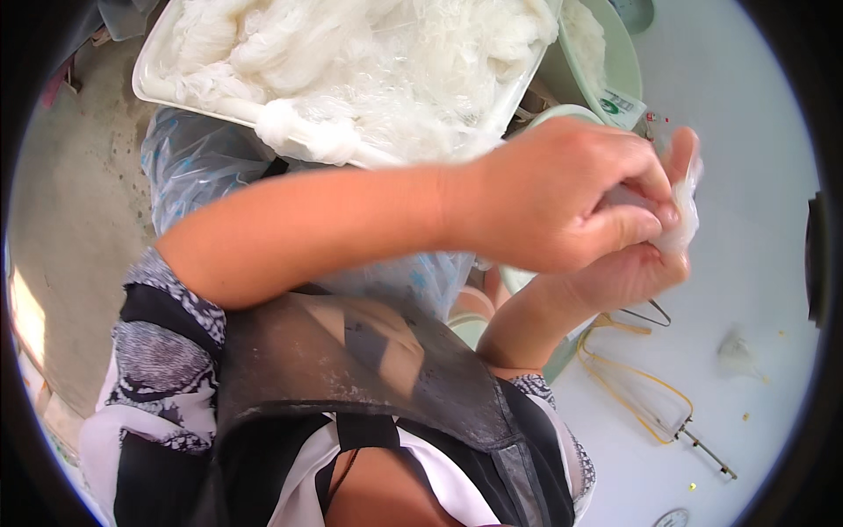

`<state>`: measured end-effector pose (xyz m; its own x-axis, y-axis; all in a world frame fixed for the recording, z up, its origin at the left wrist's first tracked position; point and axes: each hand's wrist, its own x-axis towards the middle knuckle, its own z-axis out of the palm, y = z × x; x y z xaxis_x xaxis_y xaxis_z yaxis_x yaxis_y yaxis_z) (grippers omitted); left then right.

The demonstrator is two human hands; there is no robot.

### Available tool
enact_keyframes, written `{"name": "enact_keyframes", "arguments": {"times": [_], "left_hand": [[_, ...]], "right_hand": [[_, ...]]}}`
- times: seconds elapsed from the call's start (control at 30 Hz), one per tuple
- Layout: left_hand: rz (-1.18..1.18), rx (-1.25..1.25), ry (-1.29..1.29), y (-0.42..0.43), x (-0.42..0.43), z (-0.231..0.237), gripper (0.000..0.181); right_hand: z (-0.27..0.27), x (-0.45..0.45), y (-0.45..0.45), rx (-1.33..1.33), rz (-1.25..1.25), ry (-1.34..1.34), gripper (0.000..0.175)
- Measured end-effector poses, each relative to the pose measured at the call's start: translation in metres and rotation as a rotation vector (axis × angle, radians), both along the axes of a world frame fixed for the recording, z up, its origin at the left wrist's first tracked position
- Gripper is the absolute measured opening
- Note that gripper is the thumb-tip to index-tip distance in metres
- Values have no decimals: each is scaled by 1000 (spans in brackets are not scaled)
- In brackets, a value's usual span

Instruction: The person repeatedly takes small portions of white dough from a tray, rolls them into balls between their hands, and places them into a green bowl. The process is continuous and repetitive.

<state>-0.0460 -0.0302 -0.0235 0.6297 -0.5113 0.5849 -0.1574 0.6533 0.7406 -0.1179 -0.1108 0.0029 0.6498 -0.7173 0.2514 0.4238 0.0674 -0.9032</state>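
My left hand (573, 197) reaches across from the left, its thumb and fingers pinched on a piece of wet-looking, soft white translucent material (685, 217). My right hand (619, 280) is partly hidden beneath it and holds the same piece, which stretches over its raised fingers. Left of the hands, a white plastic tray (191, 105) holds a large tangled heap of white stringy material (369, 66). Part of the heap hangs over the tray's near rim.
Pale green basins (625, 46) stand beyond my hands, one with more white material. Clear plastic sheeting (197, 171) hangs below the tray. On the pale surface at right lie a yellow loop with a metal rod (711, 451), small scraps and a round dial (672, 518).
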Motion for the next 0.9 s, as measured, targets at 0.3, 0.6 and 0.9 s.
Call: {"name": "enact_keyframes", "arguments": {"times": [0.3,0.6,0.9], "left_hand": [[-583,567,-305,13,51,-13,23],[-955,594,316,11,27,-38,31],[-723,734,-141,9,23,-63,25]], "right_hand": [[-11,-17,-19,-297,207,-183,35],[-19,-12,-19,303,454,-192,32],[-22,-12,-27,273,160,-56,25]]}}
